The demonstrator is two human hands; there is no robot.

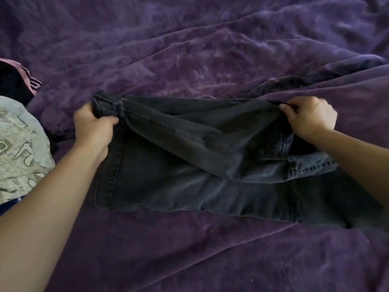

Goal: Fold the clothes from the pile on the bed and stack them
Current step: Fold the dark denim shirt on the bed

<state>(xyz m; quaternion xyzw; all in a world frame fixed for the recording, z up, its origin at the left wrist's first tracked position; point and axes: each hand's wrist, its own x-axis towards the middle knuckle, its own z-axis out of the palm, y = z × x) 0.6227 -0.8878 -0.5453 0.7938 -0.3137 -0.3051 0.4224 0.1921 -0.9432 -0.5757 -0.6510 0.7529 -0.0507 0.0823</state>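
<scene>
A pair of dark grey jeans (189, 165) lies partly folded on the purple bed cover, its upper layer lifted off the lower one. My left hand (94, 127) grips the bunched hem end at the left. At the right, my right hand (309, 116) pinches the fold's top edge, with the waistband and a stitched pocket showing just below that hand. The lower layer lies flat, stretching toward the right edge of the view.
A grey printed garment (19, 148) lies at the left edge, with a dark and maroon garment (16, 81) behind it. The rumpled purple bed cover (200, 49) fills the rest of the view, far and near.
</scene>
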